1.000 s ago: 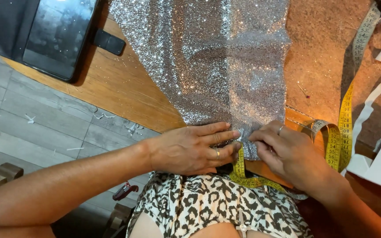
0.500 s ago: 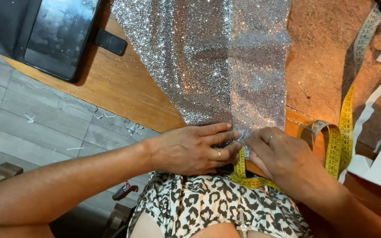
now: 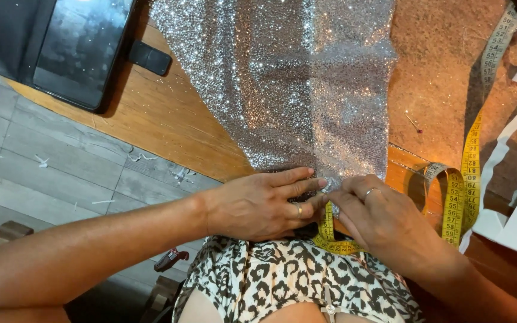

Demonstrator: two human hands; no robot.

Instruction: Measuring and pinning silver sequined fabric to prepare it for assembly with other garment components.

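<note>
Grip: both hands pinch the near edge of the silver sequinned glitter fabric (image 3: 288, 90), fingertips meeting at the hem. Left hand (image 3: 258, 206) lies flat-ish, fingers extended onto the fabric, ring visible. Right hand (image 3: 384, 218) has curled fingers closed on the fabric edge, touching the yellow flexible measuring tape (image 3: 462, 185), which loops beside and under it. Fabric spreads over the wooden surface (image 3: 163, 119). Black tablet-like device (image 3: 79, 48) lies far left, well apart. A pin (image 3: 414, 124) rests on brown felt-like cloth (image 3: 444, 90).
</note>
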